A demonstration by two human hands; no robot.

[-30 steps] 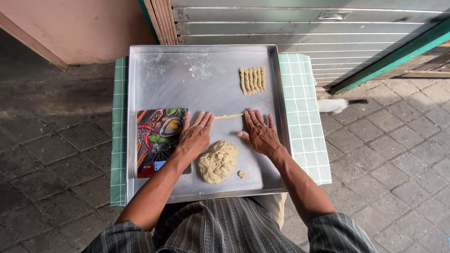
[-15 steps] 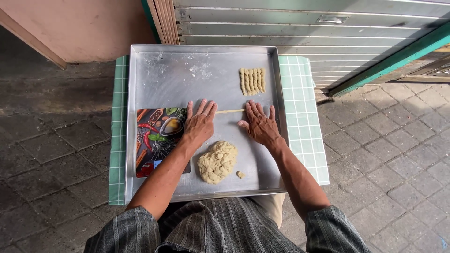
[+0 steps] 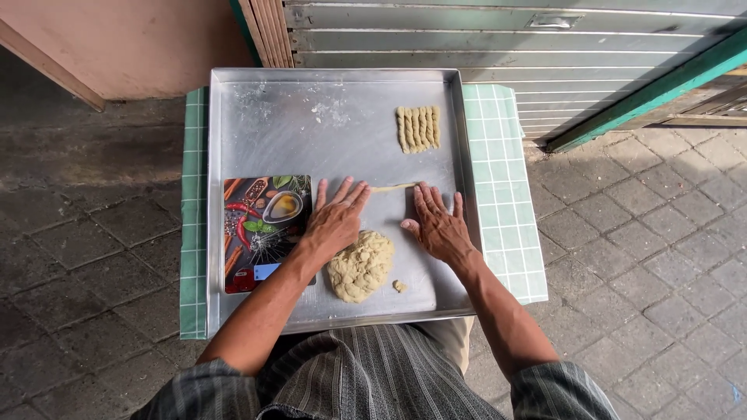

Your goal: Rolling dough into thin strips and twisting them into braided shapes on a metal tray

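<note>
A large metal tray (image 3: 257,124) lies in front of me. My left hand (image 3: 336,222) and my right hand (image 3: 436,225) rest flat on it, fingers spread, with a thin rope of dough (image 3: 391,187) stretched between the fingertips. Its ends are hidden under the fingers. A lump of pale dough (image 3: 360,265) sits just below my left hand, with a small crumb of dough (image 3: 399,286) beside it. Several twisted dough sticks (image 3: 418,128) lie side by side at the tray's far right.
A colourful printed kitchen scale (image 3: 261,233) lies on the tray's left side under my left forearm. The tray rests on a green checked cloth (image 3: 506,194). Paved ground surrounds it, with a corrugated metal shutter (image 3: 498,39) behind.
Both hands slid slightly forward then back over the dough rope, which now reads thinner and longer between the fingertips. The dough lump and sticks stay put.
</note>
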